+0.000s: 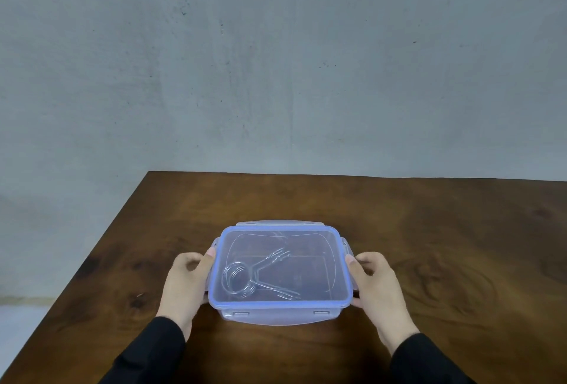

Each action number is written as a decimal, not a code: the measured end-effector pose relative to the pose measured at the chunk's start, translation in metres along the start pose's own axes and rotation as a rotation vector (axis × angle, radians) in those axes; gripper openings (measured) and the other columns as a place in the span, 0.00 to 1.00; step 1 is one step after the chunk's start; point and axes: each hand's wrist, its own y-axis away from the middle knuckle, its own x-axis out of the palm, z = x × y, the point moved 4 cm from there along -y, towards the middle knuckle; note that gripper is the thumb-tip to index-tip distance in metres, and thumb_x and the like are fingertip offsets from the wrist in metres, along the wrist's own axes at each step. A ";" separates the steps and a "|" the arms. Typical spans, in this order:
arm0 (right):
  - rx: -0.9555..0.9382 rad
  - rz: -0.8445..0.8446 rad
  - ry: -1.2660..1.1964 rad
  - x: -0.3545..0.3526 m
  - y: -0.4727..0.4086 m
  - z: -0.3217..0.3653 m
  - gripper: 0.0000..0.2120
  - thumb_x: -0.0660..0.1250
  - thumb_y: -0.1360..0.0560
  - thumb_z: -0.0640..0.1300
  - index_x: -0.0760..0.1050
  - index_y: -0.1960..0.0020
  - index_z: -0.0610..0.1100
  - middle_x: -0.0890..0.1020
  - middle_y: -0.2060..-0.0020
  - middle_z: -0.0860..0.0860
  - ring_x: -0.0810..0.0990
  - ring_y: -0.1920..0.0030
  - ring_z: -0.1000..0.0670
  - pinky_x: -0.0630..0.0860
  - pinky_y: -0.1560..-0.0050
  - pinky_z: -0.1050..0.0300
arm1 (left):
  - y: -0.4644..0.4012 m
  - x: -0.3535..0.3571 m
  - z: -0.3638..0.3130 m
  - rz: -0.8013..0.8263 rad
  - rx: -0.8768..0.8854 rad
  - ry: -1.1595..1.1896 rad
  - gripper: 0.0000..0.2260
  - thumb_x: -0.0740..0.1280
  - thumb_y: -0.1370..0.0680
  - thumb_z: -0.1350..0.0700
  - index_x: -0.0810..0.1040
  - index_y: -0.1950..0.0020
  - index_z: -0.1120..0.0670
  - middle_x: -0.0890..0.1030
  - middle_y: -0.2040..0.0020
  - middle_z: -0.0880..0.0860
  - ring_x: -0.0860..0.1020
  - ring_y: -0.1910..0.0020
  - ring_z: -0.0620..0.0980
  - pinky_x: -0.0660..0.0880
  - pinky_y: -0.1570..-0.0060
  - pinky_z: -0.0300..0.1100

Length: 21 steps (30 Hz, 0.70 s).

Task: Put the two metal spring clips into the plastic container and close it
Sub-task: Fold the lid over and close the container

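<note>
Left hand (184, 285), in a black sleeve (153, 350), grips the left end of the plastic container (280, 316), thumb pressed at the lid (306, 248) edge. The container stands between both hands on the wooden table (445, 230), lid seated on top. Through the clear lid, metal spring clips (254, 274) lie inside toward the left, nearer the left hand; their number cannot be told apart. Right hand (379, 288) grips the right end, thumb on the lid corner.
</note>
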 end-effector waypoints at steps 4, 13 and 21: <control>-0.260 -0.119 0.227 0.002 0.010 0.005 0.20 0.66 0.19 0.50 0.73 0.29 0.47 0.74 0.33 0.54 0.75 0.35 0.50 0.76 0.37 0.53 | 0.012 -0.006 -0.004 -0.040 0.288 -0.200 0.22 0.65 0.21 0.47 0.68 0.27 0.48 0.73 0.31 0.47 0.72 0.34 0.48 0.70 0.35 0.50; -0.176 0.063 0.006 0.025 0.023 -0.001 0.16 0.60 0.16 0.47 0.74 0.30 0.57 0.84 0.46 0.63 0.82 0.44 0.59 0.81 0.45 0.58 | 0.030 0.013 0.009 0.143 0.208 -0.136 0.23 0.58 0.18 0.47 0.60 0.22 0.44 0.71 0.30 0.42 0.71 0.34 0.44 0.67 0.33 0.43; -0.143 0.157 -0.113 0.025 0.024 0.004 0.16 0.58 0.15 0.45 0.78 0.42 0.65 0.85 0.52 0.69 0.82 0.50 0.67 0.79 0.61 0.70 | 0.030 0.019 0.018 0.187 0.126 0.060 0.22 0.56 0.18 0.47 0.62 0.23 0.43 0.72 0.33 0.40 0.74 0.42 0.39 0.69 0.48 0.27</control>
